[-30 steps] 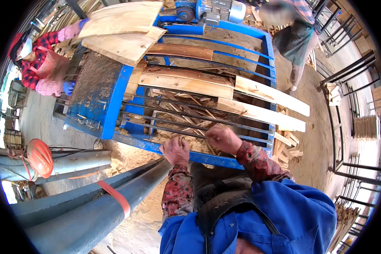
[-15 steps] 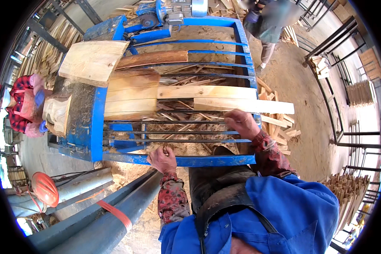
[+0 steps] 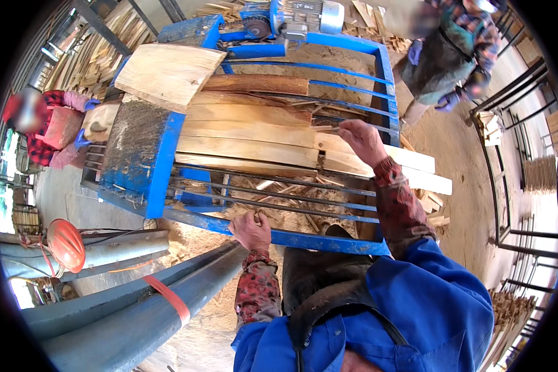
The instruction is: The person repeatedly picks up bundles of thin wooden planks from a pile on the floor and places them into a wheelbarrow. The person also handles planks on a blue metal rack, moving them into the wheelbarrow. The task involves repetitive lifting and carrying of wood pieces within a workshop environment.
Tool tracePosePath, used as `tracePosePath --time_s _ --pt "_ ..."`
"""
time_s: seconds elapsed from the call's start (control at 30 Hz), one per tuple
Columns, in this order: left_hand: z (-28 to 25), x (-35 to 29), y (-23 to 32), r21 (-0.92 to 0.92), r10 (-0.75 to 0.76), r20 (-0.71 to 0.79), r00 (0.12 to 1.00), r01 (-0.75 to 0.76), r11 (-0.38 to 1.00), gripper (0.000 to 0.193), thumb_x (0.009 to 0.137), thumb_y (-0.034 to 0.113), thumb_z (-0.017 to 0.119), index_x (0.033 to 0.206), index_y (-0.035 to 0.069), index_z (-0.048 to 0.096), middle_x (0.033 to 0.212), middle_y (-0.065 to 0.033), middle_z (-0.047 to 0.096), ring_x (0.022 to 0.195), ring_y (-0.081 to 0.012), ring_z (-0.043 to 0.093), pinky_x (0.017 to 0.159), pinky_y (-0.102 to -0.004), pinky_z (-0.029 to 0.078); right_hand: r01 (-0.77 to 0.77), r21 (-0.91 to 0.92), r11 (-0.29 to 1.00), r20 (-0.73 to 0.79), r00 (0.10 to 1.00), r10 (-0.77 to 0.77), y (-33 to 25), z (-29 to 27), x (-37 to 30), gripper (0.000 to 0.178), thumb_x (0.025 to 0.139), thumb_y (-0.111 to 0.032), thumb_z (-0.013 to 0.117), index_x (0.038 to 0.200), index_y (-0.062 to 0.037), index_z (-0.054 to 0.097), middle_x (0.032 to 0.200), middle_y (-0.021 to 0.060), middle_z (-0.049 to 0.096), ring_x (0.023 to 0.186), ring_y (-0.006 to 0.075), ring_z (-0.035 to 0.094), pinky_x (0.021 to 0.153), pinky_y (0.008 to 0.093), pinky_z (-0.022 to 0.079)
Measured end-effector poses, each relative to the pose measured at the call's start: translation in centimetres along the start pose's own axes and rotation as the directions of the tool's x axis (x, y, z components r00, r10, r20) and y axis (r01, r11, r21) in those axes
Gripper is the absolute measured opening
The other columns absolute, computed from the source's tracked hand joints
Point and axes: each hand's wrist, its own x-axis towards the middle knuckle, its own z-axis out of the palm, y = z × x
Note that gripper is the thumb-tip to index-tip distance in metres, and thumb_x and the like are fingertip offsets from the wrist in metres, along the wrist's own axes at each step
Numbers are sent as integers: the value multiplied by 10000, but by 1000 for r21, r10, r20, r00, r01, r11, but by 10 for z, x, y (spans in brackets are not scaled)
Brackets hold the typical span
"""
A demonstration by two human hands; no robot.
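Observation:
My left hand (image 3: pixel 252 230) rests at the near blue rail (image 3: pixel 316 240) of a frame, its fingers curled closed. Whether it grips anything is hidden. My right hand (image 3: pixel 364 144) is over two narrow pale boards (image 3: pixel 409 159) that jut past the frame's right end. Its fingers are bent together, and what is under them cannot be made out. Left of that hand, sawn planks (image 3: pixel 248 133) lie side by side on the bars, their right ends close to the narrow boards. A bark-edged strip (image 3: pixel 260 84) lies beyond them.
A wide slab (image 3: pixel 167 71) lies atop the blue machine (image 3: pixel 133 149). A motor (image 3: pixel 310 15) stands at the far side. One co-worker (image 3: pixel 49 124) handles wood at left; another (image 3: pixel 456 56) stands far right. Grey beams (image 3: pixel 136 316) and an orange helmet (image 3: pixel 67 245) are near left.
The sawn planks have slid right, out from the machine, toward the narrow boards. My right hand has moved farther away over the boards. The left co-worker's slab is farther into the machine.

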Motion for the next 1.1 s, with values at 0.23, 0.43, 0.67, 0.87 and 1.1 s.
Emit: tracePosePath --time_s 0.23,0.43,0.67,0.87,1.1 --pt "-6 0 -2 4 -29 103 994 28 1000 135 774 207 686 826 97 629 799 -114 584 888 -316 548 872 -466 382 86 -163 983 116 991 -67 18 72 113 364 863 -368 672 946 -14 691 840 182 694 809 330 692 722 409 540" --pt "-5 3 -7 -21 16 60 998 -15 1000 127 758 194 696 781 119 598 718 -39 554 843 -295 537 820 -447 376 104 -428 898 362 930 65 20 131 163 515 854 -494 620 860 17 683 835 255 678 856 421 666 754 490 521" --pt "-6 5 -6 -54 -10 53 999 13 998 115 764 191 685 828 112 632 776 -67 650 868 -287 560 865 -461 389 -29 -380 925 235 964 127 48 172 177 700 764 -592 711 1051 45 667 1026 262 685 1002 393 661 842 466 525" --pt "-8 8 -3 -80 -26 66 998 31 996 128 765 205 685 820 110 621 781 -74 637 874 -282 561 884 -462 385 76 -380 922 245 969 20 55 158 186 725 649 -574 837 1012 36 691 799 214 704 766 320 707 660 417 529" --pt "-12 7 -6 -40 -42 95 995 46 998 142 769 221 676 801 102 606 786 -83 625 876 -292 550 892 -462 387 -28 -95 995 399 915 64 24 82 166 614 770 -483 775 1083 34 670 892 265 682 810 353 696 710 406 525"
